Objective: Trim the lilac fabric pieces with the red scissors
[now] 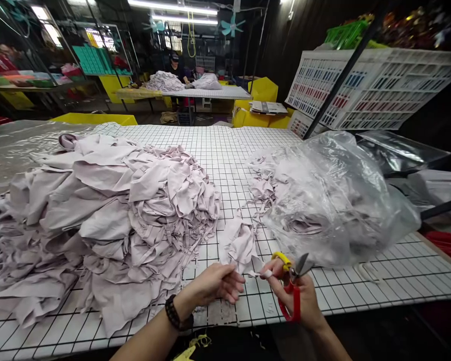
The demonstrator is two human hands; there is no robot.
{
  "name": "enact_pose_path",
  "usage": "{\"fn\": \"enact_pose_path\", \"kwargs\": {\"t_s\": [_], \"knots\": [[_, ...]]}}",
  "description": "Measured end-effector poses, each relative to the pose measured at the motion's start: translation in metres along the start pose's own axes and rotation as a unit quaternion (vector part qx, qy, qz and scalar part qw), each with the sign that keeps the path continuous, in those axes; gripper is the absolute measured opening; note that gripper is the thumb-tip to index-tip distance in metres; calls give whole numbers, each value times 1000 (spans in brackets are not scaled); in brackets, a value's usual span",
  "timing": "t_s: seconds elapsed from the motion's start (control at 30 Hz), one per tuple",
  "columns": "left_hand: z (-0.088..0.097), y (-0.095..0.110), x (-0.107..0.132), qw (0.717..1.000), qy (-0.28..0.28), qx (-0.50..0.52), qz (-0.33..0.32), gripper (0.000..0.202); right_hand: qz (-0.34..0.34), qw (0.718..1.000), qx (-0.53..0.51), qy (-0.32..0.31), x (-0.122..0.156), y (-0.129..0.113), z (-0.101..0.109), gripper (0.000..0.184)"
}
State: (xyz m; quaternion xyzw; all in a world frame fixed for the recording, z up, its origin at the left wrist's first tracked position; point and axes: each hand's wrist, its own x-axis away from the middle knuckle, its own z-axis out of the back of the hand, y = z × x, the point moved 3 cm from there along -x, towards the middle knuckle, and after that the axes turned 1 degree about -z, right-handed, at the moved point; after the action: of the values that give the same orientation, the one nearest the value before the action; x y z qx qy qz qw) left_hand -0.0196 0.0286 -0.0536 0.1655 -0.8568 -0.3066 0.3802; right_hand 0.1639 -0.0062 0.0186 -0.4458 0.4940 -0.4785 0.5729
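Observation:
My right hand (pixel 302 296) is closed around a pair of scissors (pixel 295 303) with red and yellow handles, the blades pointing up and to the right. Its thumb and forefinger pinch the end of a thin pale strip (pixel 256 274). To its left, my left hand (pixel 221 285) has its thumb and half-curled fingers apart, with nothing visible in them. Just beyond both hands lies a small crumpled piece of pale pinkish fabric (pixel 241 244). A large heap of the same fabric (pixel 108 200) covers the left of the table.
On the right, a clear plastic bag (pixel 334 200) covers more fabric on the grid-lined table (pixel 218 143). Behind it stands a white slatted crate (pixel 372 90). A person (pixel 176 67) is at a farther table (pixel 225 92) bearing more fabric piles. Yellow bins (pixel 265 90) stand near it.

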Motion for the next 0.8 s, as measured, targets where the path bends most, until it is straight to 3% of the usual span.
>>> {"fn": "enact_pose_path", "kwargs": {"t_s": [0.13,0.23,0.33,0.4,0.47,0.53,0.67,0.73,0.8], "knots": [[-23,-1,-6,996,-61,63,1,44,28,997,28,-59,12,-7,3,14],[-24,2,-14,998,15,-59,-31,53,13,994,40,-103,18,-11,1,16],[-16,16,-17,959,131,-231,-98,61,3,989,51,-137,22,-13,-1,17],[-17,21,-18,955,103,-269,-72,66,1,986,66,-152,23,-13,-4,20],[-24,16,-19,971,3,-239,-10,66,2,985,71,-157,24,-13,-8,23],[-33,10,-20,985,-47,-167,-5,56,0,985,68,-156,26,-14,-11,22],[-37,-2,-21,995,37,2,-87,42,-59,983,67,-162,31,-8,-12,9],[-36,-2,-17,989,67,40,-124,42,-106,986,53,-120,27,0,-7,3],[-35,3,-9,983,77,43,-158,43,-122,990,48,-49,16,9,0,12]]}}
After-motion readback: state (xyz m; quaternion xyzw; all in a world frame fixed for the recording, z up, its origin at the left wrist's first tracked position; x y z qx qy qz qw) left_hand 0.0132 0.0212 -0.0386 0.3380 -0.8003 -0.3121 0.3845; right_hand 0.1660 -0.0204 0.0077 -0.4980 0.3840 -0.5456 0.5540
